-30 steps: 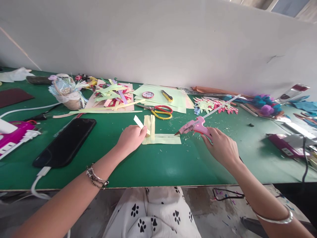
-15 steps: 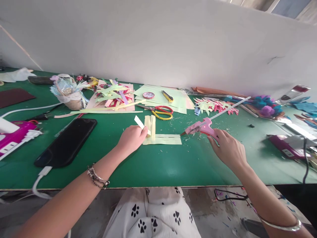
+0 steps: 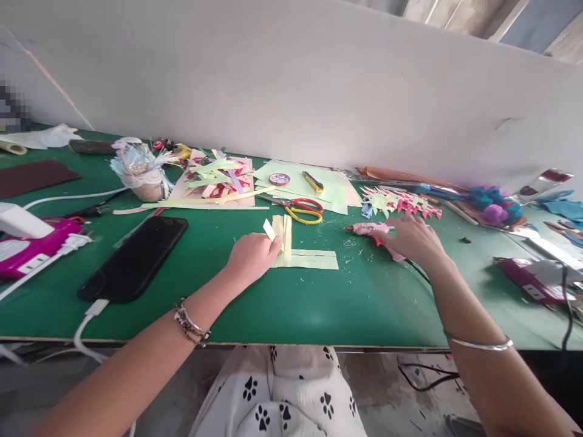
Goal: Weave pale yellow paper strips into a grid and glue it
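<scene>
My left hand (image 3: 255, 255) is closed, pinching a short pale paper strip (image 3: 269, 229) that sticks up past the thumb. It rests at the corner of an L-shaped layout of pale yellow-green paper strips (image 3: 314, 260) on the green table. To the right, a pink hot glue gun (image 3: 370, 229) lies on its side, nozzle pointing left, its handle uncovered. My right hand (image 3: 416, 240) is over the rear of the gun, fingers stretched out and not wrapped round the handle. Part of the glue stick is hidden beneath that hand.
Behind the strips lie red-and-yellow scissors (image 3: 304, 210), a yellow cutter (image 3: 313, 181), a tape roll (image 3: 279, 179) and pale paper sheets (image 3: 334, 197). A heap of coloured strips (image 3: 218, 176), a phone (image 3: 136, 258) and a purple power strip (image 3: 40, 249) are on the left. Folded paper pieces (image 3: 401, 201) sit right.
The glue gun has gone from my right hand's grip, nozzle near the strips, to lying further right on the table. My left hand keeps its strip, and the view has shifted slightly.
</scene>
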{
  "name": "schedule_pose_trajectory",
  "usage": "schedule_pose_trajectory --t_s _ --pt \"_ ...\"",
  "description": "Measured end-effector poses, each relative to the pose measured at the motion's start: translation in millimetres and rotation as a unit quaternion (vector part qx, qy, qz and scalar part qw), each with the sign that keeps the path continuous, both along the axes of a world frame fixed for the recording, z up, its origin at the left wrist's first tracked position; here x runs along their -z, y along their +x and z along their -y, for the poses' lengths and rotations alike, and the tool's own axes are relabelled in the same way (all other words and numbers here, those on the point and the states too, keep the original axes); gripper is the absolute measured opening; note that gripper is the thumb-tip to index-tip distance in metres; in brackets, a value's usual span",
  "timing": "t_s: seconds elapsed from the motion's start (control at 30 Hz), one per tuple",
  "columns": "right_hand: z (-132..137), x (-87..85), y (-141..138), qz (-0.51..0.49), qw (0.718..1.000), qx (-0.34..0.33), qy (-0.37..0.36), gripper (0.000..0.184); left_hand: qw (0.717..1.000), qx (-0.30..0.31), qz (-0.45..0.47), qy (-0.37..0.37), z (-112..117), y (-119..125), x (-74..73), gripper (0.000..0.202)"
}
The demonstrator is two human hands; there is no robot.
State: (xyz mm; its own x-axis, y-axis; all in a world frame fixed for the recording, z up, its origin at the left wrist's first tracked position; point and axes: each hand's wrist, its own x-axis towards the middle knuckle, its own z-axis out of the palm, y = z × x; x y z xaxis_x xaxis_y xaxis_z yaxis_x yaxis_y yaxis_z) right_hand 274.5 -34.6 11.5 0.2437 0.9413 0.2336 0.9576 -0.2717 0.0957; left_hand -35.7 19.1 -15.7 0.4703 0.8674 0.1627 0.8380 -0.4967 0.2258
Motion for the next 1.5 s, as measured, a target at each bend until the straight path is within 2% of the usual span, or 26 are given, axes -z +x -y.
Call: schedule_pose_trajectory --t_s 0.07,0.1,0.17,0.23,0.3,0.37,0.43,0.5,0.67,0.73,0.97,1.23,1.5 --pt "-5 -16.1 -32 -0.041 0.997 -0.052 0.031 0.049 1.000 -0.003 -0.015 0.008 1 1 -0.4 0.057" --pt "-7 -22.9 -53 -0.102 0.988 -0.115 0.010 0.051 1.000 -0.005 -0.023 0.012 1 1 -0.6 0.057" --pt "-11 -30.9 -97 -0.244 0.933 -0.254 -0.070 0.060 0.999 0.003 -0.041 0.020 1 1 -0.9 0.057" --pt "-15 -31.1 -137 -0.314 0.876 -0.348 -0.113 0.064 0.998 0.029 -0.052 0.020 0 0 -0.6 0.050" --pt "-20 -26.6 -162 -0.316 0.865 -0.377 -0.098 0.064 0.998 0.040 -0.053 0.003 -1 -1 0.4 0.039" --pt "-25 -21.6 -172 -0.314 0.878 -0.355 -0.069 0.051 0.998 0.029 -0.054 -0.013 -1 -1 2.0 0.034" --pt "-29 -19.0 -170 -0.320 0.888 -0.329 -0.044 0.029 0.999 0.019 -0.037 -0.014 -1 -1 3.3 0.038" --pt "-29 -18.9 -163 -0.346 0.884 -0.313 -0.027 0.023 0.999 0.027 -0.009 -0.014 -1 0 3.6 0.042" --pt "-23 -21.4 -150 -0.457 0.835 -0.304 -0.050 0.041 0.997 0.037 0.029 -0.056 0 -1 0.6 0.039" --pt "-22 -20.8 -146 -0.473 0.828 -0.296 -0.055 0.044 0.997 0.037 0.030 -0.058 0 -1 -0.4 0.035" --pt "-22 -10.2 -115 -0.429 0.873 -0.228 -0.044 0.019 0.997 0.052 0.027 -0.050 -1 -2 -0.5 0.021" --pt "-11 -4.4 -101 -0.411 0.885 -0.209 -0.061 0.020 0.998 0.063 -0.003 -0.012 2 -2 0.0 0.024" --pt "-8 8.4 -88 -0.355 0.912 -0.192 -0.074 0.021 0.998 0.064 -0.002 -0.021 0 -2 1.3 0.020"
